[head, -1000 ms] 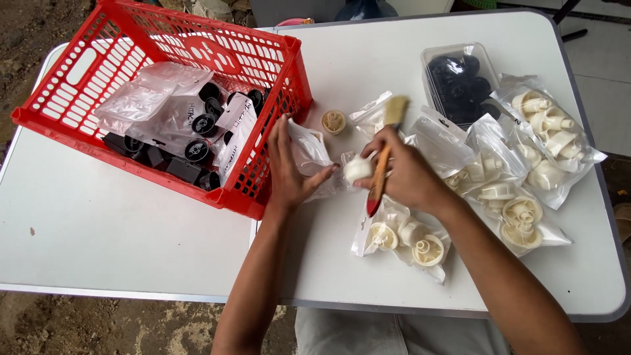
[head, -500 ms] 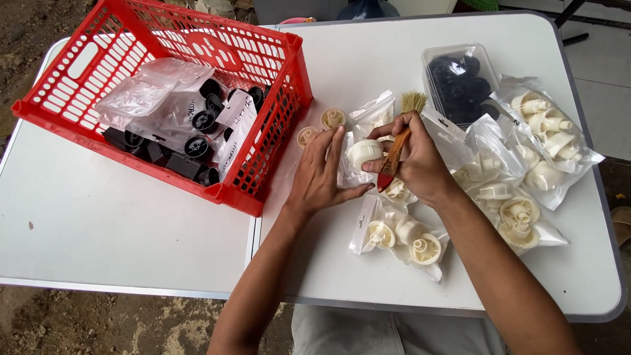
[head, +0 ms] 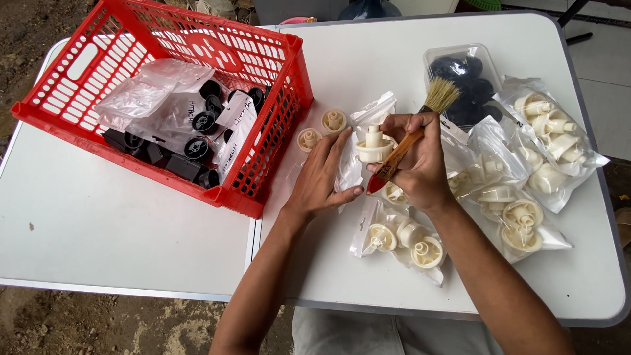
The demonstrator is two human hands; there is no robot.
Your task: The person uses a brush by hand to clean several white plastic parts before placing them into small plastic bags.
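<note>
The right hand (head: 420,161) is clamped on a wooden-handled paintbrush (head: 413,139), bristles pointing to one o'clock, and also pinches a cream plastic spool (head: 373,146) at the desk's (head: 368,59) centre. The left hand (head: 322,177) lies flat and open on a clear bag (head: 348,172), just at nine o'clock of the spool. Judging by this, the dusting of one part is in hand; the next move seems to need a steady grip and light strokes.

Your left hand (head: 324,174) lies flat, palm down, fingers spread and pointing far. Your right hand (head: 414,161) is curled closed, knuckles up, just right of it; both forearms reach in from the near edge.
</note>
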